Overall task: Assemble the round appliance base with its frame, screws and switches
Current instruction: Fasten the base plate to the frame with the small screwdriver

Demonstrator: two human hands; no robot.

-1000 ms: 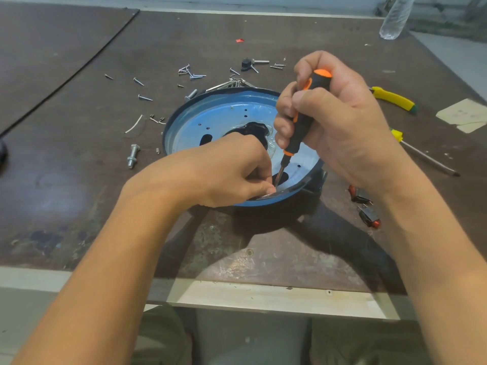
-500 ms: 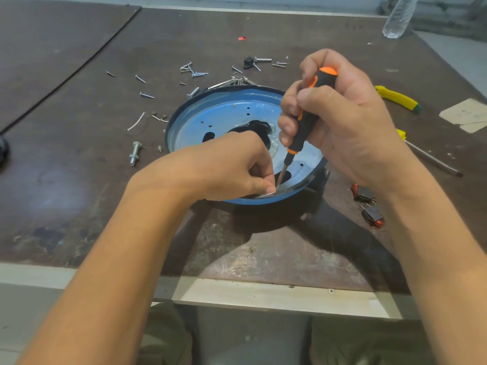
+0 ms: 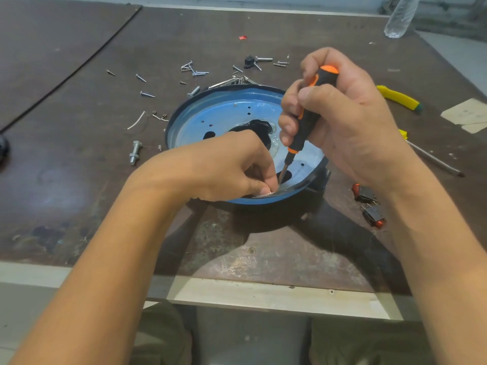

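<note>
two switches [image 3: 365, 193] right of base [image 3: 224, 111]; screwdriver [image 3: 305, 122] at rim

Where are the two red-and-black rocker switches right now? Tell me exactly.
The two red-and-black rocker switches lie on the brown table, right of the round blue metal base, close beside the wrist of the right hand, in the head view.

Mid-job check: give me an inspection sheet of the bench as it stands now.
surface: dark worn table, scuffed near its edge.
job's things: blue round base, metal strip on its near rim; two red switches right of it; screws beyond it.
clutter: bolt, yellow-handled tool, second screwdriver, paper scraps.
grippers: left hand pinches the strip's end; right hand grips the orange screwdriver, tip at the rim.
cables: short pale wire offcut only.
surroundings: plastic bottle at far right.
</note>
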